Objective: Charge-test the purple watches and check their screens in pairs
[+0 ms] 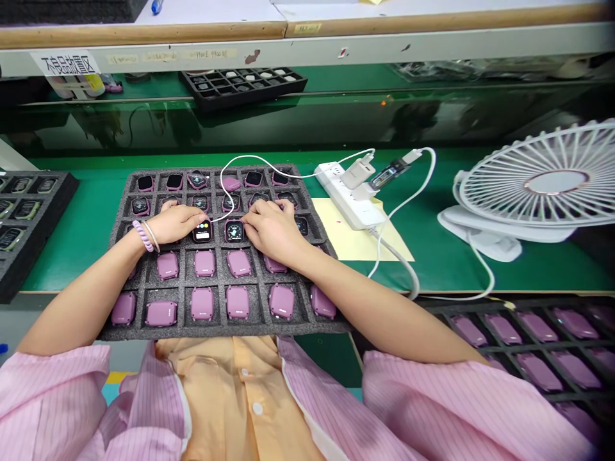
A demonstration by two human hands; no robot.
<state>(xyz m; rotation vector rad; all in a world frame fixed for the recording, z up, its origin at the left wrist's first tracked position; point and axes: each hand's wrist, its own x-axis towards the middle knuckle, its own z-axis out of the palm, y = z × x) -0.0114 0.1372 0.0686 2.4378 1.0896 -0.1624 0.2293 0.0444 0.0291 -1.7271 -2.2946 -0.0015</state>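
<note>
Head view: foam tray [221, 330] across the near edge of a green bench [91, 256]

The left hand [179, 223], fingers bent, touches the left side of a lit watch [202, 232] in the tray's middle row; a white cable [250, 156] runs to this watch. The right hand [275, 229], loosely curled, has fingertips at the right edge of a second lit watch [234, 231]. Whether either hand grips cannot be told. Nearer rows hold purple watches [204, 263] face down. Right of the tray lies a power strip [353, 208].

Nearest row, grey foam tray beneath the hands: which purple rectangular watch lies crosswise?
The second purple rectangular watch from the left: its long side runs left to right; the other five run roughly front to back.
</note>
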